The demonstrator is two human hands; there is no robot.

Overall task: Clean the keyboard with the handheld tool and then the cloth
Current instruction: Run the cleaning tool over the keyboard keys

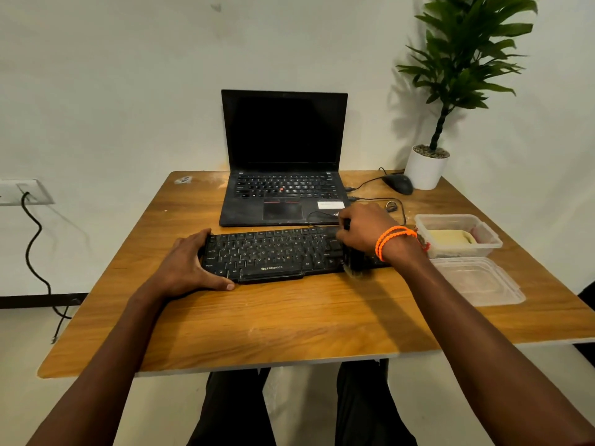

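Note:
A black keyboard (273,255) lies across the middle of the wooden table (289,323). My left hand (190,263) holds its left end, fingers over the far edge and thumb along the front edge. My right hand (367,231) grips a black brush (355,260) over the keyboard's right part. The brush's pale bristles reach down to the front edge there and look blurred. A yellow cloth (450,238) lies folded inside a clear plastic box (489,235) to the right of the keyboard.
An open black laptop (283,162) stands behind the keyboard, with cables and a black mouse (399,183) to its right. The box's clear lid (476,280) lies near the right edge. A potted plant (426,169) stands at the back right corner.

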